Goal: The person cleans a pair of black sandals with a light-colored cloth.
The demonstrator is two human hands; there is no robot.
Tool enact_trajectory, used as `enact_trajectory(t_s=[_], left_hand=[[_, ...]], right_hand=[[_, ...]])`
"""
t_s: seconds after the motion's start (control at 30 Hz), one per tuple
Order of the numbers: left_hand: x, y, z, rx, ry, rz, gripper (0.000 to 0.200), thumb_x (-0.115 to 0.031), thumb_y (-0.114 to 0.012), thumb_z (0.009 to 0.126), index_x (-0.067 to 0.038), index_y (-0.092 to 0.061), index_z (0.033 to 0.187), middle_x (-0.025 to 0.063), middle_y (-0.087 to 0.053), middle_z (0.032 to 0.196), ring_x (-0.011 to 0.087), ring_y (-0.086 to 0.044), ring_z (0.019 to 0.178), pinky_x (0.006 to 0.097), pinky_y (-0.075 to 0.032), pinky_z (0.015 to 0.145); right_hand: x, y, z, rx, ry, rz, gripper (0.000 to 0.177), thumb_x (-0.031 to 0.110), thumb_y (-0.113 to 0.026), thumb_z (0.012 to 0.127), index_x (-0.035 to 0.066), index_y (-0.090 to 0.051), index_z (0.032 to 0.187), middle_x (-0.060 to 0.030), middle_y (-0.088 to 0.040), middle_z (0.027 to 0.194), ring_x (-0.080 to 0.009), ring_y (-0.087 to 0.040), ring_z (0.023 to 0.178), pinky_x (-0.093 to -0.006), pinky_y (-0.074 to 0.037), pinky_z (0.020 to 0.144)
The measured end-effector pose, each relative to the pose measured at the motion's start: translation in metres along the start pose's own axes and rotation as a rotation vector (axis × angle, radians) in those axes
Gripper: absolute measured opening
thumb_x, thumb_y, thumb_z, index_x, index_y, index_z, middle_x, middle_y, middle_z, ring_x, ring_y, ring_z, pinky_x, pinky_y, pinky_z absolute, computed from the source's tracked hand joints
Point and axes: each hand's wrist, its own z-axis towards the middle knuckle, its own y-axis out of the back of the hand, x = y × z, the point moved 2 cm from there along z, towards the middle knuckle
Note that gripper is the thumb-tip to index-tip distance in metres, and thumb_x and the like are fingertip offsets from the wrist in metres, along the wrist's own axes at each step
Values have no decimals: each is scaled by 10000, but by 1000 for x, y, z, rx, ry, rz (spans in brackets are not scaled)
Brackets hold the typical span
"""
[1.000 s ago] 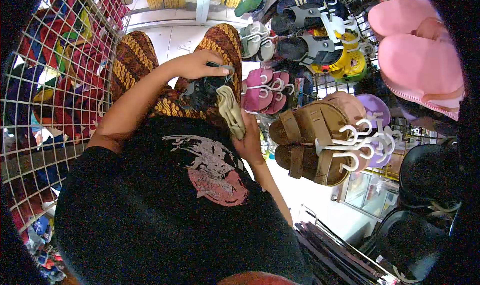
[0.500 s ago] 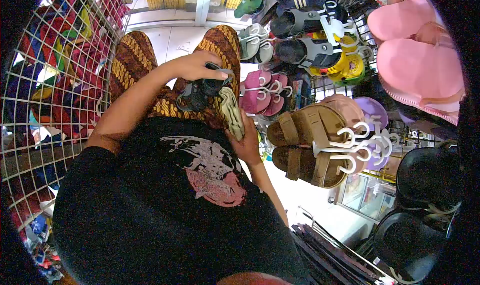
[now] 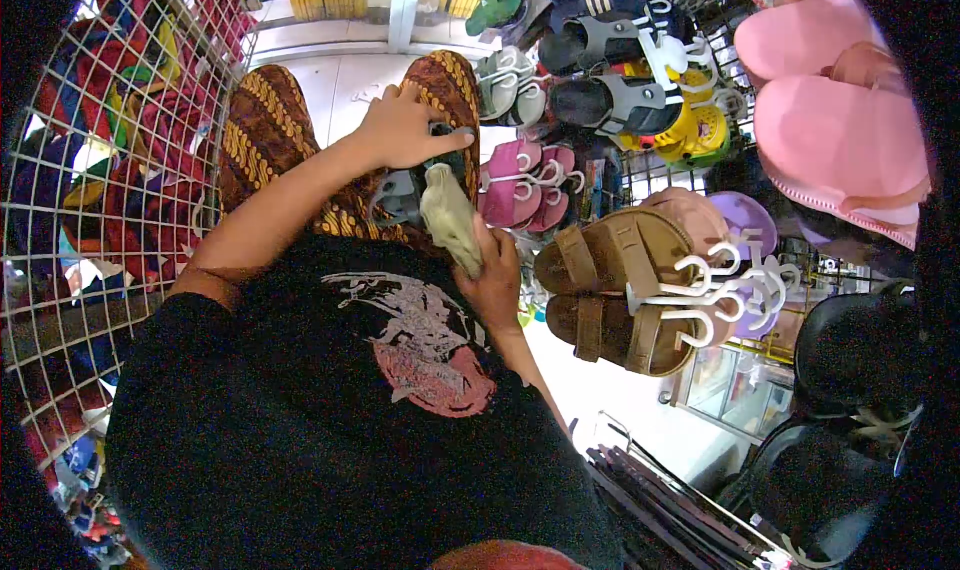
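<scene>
My left hand [image 3: 402,135] grips a dark grey and black sandal [image 3: 398,200] from above, its thumb stretched across the top edge. The sandal lies over my lap, on the brown and gold patterned trousers [image 3: 262,135]. In my right hand [image 3: 493,278] is a pale beige cloth [image 3: 450,218], bunched up, its upper end lying against the sandal. My fingers close around the cloth's lower right side. Part of the sandal is hidden behind the cloth and my left hand.
A wire grid [image 3: 120,170] with colourful items behind it stands on the left. On the right hang brown two-strap sandals [image 3: 610,255], pink sandals [image 3: 840,130] and magenta sandals [image 3: 515,185], several on white hooks. Dark belt-like strips [image 3: 660,500] hang at the lower right.
The cloth has shifted up and left onto the sandal, and its folds have changed. My left hand has moved slightly up with its fingers raised, and the sandal has turned a little.
</scene>
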Motion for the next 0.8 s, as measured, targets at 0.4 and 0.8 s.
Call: enact_trajectory(t_s=[0.4, 0.8], left_hand=[[24, 17, 2, 186, 46, -760, 654, -622, -593, 844, -12, -715, 1048, 215, -697, 945, 288, -657, 926, 383, -486, 886], [41, -27, 21, -248, -210, -574, 378, -327, -778, 693, -148, -742, 1023, 183, -629, 1128, 374, -607, 1036, 453, -475, 939]], right_hand=[[0, -12, 7, -105, -126, 204, 677, 180, -742, 833, -31, -418, 1388, -230, -558, 1223, -357, -549, 1156, -417, -426, 987], [23, -47, 59, -217, -40, 253, 763, 101, -728, 778, -48, -336, 1415, -223, -491, 1236, -327, -524, 1133, -400, -408, 985]])
